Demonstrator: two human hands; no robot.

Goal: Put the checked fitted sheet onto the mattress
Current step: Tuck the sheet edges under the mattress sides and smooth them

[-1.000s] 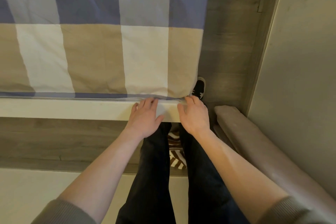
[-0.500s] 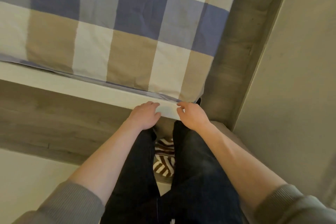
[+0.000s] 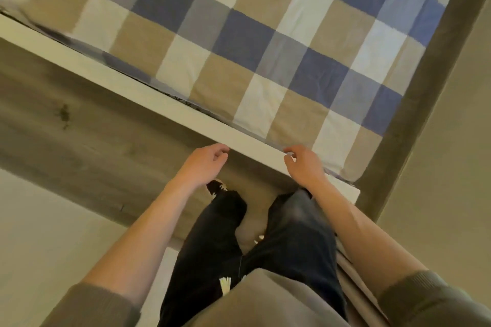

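At the bed rail (image 3: 159,98), left hand (image 3: 203,166) and right hand (image 3: 304,164) have drawn apart, loosely curled, empty.

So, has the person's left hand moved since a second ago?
Yes: the left hand has drawn back off the white bed-frame rail, toward the body.

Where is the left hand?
In the head view, the left hand hangs at centre, just below the white bed rail, left of the right hand.

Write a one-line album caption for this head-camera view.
Left hand and right hand hover loosely curled at the white bed rail, the checked fitted sheet pulled over the near corner.
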